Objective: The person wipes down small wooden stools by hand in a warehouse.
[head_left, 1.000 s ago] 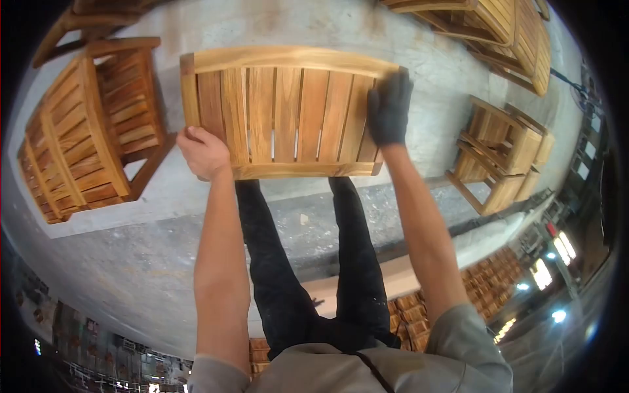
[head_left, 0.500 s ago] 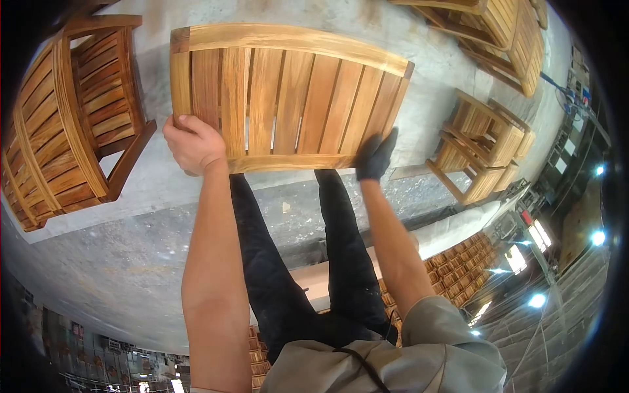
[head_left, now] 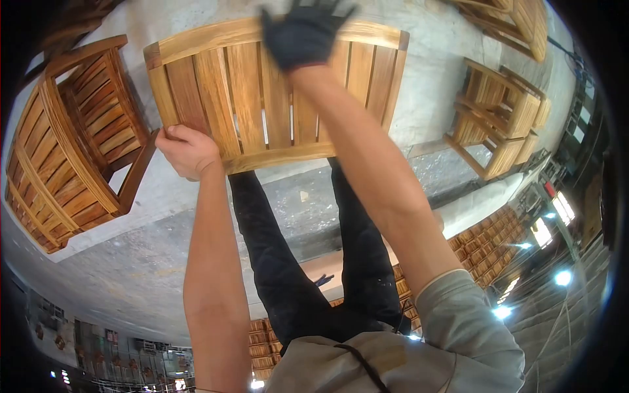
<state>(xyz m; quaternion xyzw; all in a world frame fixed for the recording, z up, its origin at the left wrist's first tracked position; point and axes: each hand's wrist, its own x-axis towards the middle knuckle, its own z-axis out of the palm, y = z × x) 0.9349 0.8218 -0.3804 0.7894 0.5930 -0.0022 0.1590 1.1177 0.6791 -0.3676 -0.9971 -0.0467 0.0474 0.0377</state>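
A slatted wooden panel [head_left: 278,101], framed by a curved rail along its far edge and a straighter one on the near side, lies in front of my legs. My left hand [head_left: 190,152] is bare and wraps round its near left corner, thumb on the upper face. My right hand [head_left: 303,36], in a dark glove, is over the far rail with its fingers spread, slightly blurred. It covers part of that rail and the tops of the middle slats, and the right forearm crosses over the panel.
Slatted wooden chairs [head_left: 65,147] stand close on the left. More wooden chairs [head_left: 501,118] are at the right, with another group [head_left: 517,26] at the top right. Behind my legs are many rows of stacked wooden pieces [head_left: 491,245]. The floor [head_left: 144,262] is grey and stained.
My right hand has let go of the panel's near right corner and swept forward and left to the far rail, fingers spreading. My left hand keeps its hold; the panel has shifted slightly left.
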